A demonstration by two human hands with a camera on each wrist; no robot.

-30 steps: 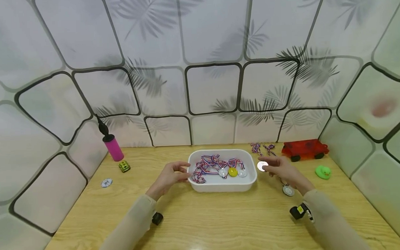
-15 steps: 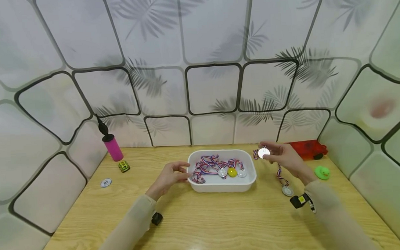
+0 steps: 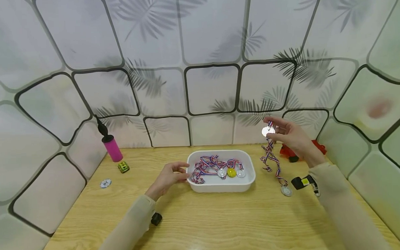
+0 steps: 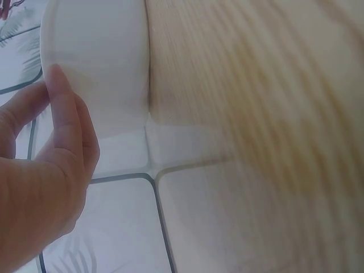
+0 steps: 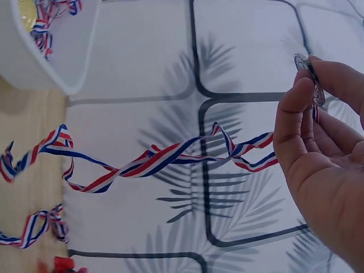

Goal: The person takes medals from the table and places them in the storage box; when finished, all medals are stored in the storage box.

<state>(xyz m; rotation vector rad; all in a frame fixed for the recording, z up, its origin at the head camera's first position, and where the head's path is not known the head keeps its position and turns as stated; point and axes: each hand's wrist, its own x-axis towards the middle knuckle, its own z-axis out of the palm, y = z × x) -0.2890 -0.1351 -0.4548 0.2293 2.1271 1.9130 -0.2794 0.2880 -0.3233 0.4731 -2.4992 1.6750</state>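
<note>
A white plastic tub (image 3: pixel 222 188) stands on the table, holding several medals with striped ribbons: a gold medal (image 3: pixel 231 172) and silver ones (image 3: pixel 222 172) show. My left hand (image 3: pixel 167 179) grips the tub's left end at the rim; in the left wrist view its fingers (image 4: pixel 65 116) meet the white wall. Raised to the right of the tub, my right hand (image 3: pixel 293 138) pinches a silver medal (image 3: pixel 268 131) between thumb and fingers. Its red, white and blue ribbon (image 5: pixel 165 159) hangs down twisted. A second silver medal (image 3: pixel 286 191) lies on the table below, with its ribbon (image 3: pixel 279 173).
A red toy vehicle (image 3: pixel 320 146) sits behind my right hand, partly hidden. To the left stand a magenta cylinder with a black top (image 3: pixel 112 148), a small yellow-green toy car (image 3: pixel 123 167) and a round chip (image 3: pixel 105 183). Patterned fabric walls enclose the wooden table (image 3: pixel 203 220).
My right hand has risen with the silver medal, lifting its ribbon up from the table. It now covers much of the red toy and the green duck. My left hand stays at the tub.
</note>
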